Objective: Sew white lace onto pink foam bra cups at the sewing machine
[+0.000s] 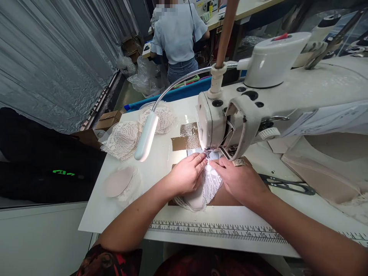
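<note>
A white lace bra cup (212, 188) with a smooth pale lining lies under the head of a white sewing machine (214, 122). My left hand (185, 176) grips the cup from the left, its fingertips close to the needle area. From the right, my right hand (241, 180) pinches the lace edge between thumb and fingers. A ring-like ridged band (238, 162) sits on one of its fingers. The presser foot is partly hidden by my fingers and by glare from the lamp (146, 136). Brown tape (184, 143) covers part of the bed beside the needle.
Lace cups (122, 140) lie at the table's far left, with a pale pad (119, 182) nearer. Dark scissors-like snips (290, 184) rest right of my right hand, before beige cup pieces (324, 168). A ruler strip (212, 230) lines the front edge. A person (178, 34) sits beyond.
</note>
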